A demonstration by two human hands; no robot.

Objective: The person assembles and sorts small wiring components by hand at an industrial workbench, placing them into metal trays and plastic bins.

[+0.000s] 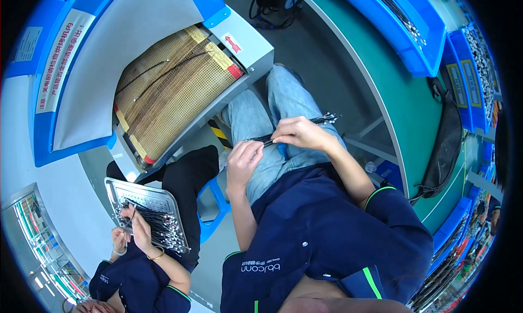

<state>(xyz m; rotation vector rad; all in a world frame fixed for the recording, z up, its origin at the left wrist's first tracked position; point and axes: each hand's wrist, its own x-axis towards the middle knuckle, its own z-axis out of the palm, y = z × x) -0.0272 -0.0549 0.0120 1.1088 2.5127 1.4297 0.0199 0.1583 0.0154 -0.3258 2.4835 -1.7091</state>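
Over my lap I hold a bundle of thin black cables (325, 118) with small metal connector ends. My right hand (298, 133) is closed around the bundle, and the connector ends stick out beyond it to the right. My left hand (243, 159) is closed, its fingertips pinched on the other part of the bundle, close to the right hand's fingers. What exactly lies between the left fingertips is partly hidden. Ahead on the left, a few loose black cables (171, 72) lie on the brown mesh belt (182, 103) of a conveyor machine.
To my left, a co-worker's hands (140, 231) work over a perforated metal tray (115, 189) of cables. A blue stool (218, 209) stands between us. On my right is a green table (381, 76) with blue bins (422, 65) and a black mesh pouch (444, 149).
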